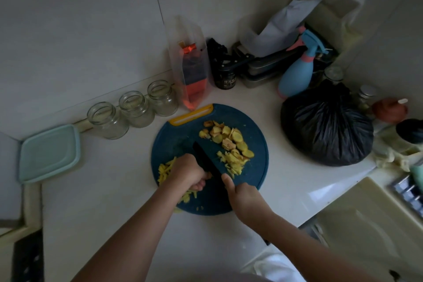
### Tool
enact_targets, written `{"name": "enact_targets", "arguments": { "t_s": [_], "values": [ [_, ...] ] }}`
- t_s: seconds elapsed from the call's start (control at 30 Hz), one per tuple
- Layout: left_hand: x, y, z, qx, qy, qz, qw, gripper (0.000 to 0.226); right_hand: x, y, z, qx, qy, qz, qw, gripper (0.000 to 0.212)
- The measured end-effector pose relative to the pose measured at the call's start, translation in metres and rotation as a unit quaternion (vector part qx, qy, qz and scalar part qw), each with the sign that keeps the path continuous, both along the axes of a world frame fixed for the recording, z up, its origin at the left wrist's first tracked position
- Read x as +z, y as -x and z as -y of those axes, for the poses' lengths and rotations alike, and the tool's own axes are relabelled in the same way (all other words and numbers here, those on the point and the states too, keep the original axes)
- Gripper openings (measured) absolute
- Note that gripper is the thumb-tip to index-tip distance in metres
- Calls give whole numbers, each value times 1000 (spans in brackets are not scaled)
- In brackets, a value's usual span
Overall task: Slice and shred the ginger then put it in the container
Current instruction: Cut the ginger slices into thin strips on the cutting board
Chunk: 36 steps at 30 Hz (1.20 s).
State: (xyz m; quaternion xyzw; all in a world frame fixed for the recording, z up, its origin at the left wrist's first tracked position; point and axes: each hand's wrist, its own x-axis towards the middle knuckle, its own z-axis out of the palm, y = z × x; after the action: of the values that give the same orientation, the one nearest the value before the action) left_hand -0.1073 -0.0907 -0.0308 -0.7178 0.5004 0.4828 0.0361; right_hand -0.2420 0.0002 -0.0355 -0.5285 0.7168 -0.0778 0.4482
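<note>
White kitchen counter in a dim tiled corner, with a round dark-blue cutting board (183, 137) at its middle. On the board's far right side, pale yellow ginger slices (229, 138) in a loose heap, some edged with tan skin, with rougher chopped bits at the near end. On the near left, thin yellow ginger shreds (165, 170), spilling toward the board's front rim. Left hand (190, 173) knuckles up, fingers curled down over those shreds and close against the side of a black knife (207, 161); anything right under the fingertips hidden from view. Right hand (243, 199) wrapped round the knife's handle, forefinger stretched along the back of the blade. Slices just right of the blade, apart from both hands. Square container (49, 154) with a mint-green lid well off to the left, beside three clear glass jars (135, 109). Bulging black bag (325, 126) at the right.
</note>
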Motion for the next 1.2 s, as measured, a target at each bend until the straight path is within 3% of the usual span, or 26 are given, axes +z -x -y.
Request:
{"name": "enact_targets", "arguments": {
  "t_s": [0.13, 0.3, 0.57, 0.83, 1.07, 1.2],
  "values": [
    [3, 1, -2, 14, -2, 7, 1000, 24, -4, -1, 0, 71, 23, -94, 993, 57],
    [3, 2, -4, 26, -5, 20, 999, 28, 0, -9, -6, 73, 34, -149, 986, 63],
    [7, 1, -4, 53, 9, 16, 998, 34, -2, -33, 14, 31, 34, -126, 991, 70],
    [-1, 0, -3, 77, -12, -26, 997, 20, -1, -18, 22, -51, 1, -18, 999, 63],
    [0, 4, -10, 102, -16, -20, 994, 26, 10, 2, 20, -4, -23, -55, 998, 58],
    [1, 6, -12, 135, -17, -28, 990, 26, 16, 20, 27, -6, -65, -7, 998, 59]
  ]
}}
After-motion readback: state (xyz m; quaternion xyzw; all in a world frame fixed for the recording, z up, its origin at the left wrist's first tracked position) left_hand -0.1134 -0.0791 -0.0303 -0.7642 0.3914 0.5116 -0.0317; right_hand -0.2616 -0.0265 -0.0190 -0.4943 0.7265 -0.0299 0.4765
